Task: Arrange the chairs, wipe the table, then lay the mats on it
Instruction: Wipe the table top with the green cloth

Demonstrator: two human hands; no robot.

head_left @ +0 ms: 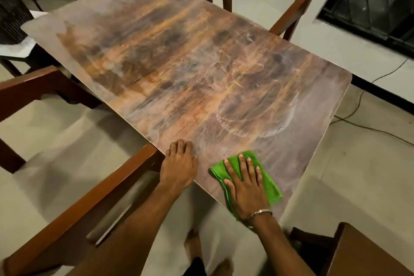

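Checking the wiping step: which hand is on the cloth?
The right hand, flat on the green cloth; the left hand rests on bare table.

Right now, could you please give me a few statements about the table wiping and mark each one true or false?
1. The right hand presses flat on the green cloth. True.
2. The cloth lies at the far end of the table. False: it lies near the close corner, by the person.
3. The left hand rests bare on the table edge, beside the cloth. True.
4. Mats are already laid on the table. False: none is on it.
5. Pale wipe streaks show on the tabletop beyond the cloth. True.
6. The left hand holds a second cloth. False: it holds nothing.
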